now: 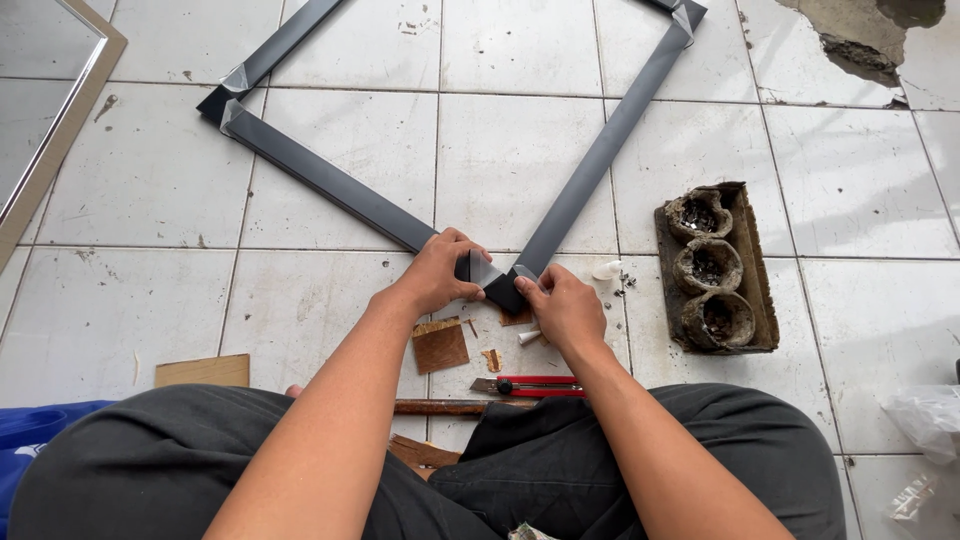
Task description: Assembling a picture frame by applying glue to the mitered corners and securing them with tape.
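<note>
Both hands are on the near corner of the frame (pixel 560 215), flat on the tile floor (pixel 150 180). Left hand (pixel 437 272) wraps one rail, right hand (pixel 563 305) pinches the taped joint. I'd keep that miter pressed tight and square. Cutter (pixel 530 386), cardboard scraps (pixel 438 345), dirty tiles around.

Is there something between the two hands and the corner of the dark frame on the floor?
Nothing visible is between them. The left hand and the right hand already touch the near corner of the dark frame, one on each side. The red utility knife lies on the tiles closer to the person.
</note>
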